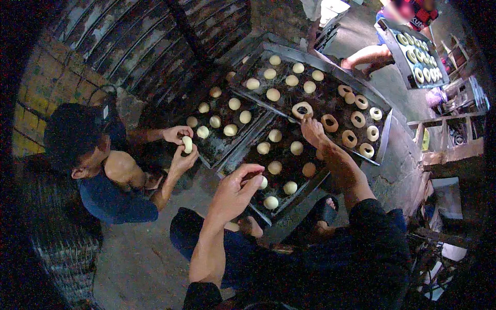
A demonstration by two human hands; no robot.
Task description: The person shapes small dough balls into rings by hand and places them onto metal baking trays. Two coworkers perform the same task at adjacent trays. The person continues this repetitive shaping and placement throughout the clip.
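My right hand [313,131] reaches over the far tray, its fingertips on the near rim of a pale dough ring [297,105]. Beside it on the right lies a browner-looking dough ring [324,119]. My left hand [237,190] hovers above the near tray [248,159], thumb and fingers curved with a gap between them. Just past its thumb a dough ball [264,183] is partly hidden. Other round dough balls, such as one dough ball [290,188], sit spaced out on that tray. The far metal tray [329,64] carries balls at its left and several rings at its right.
On the left a seated person [116,201] holds a dough ring [187,144] in both hands, beside another tray [221,153] of dough balls. At upper right someone carries a tray [405,71] of rings. Wooden racks [445,155] stand at right; my sandalled foot [328,209] is by the near tray.
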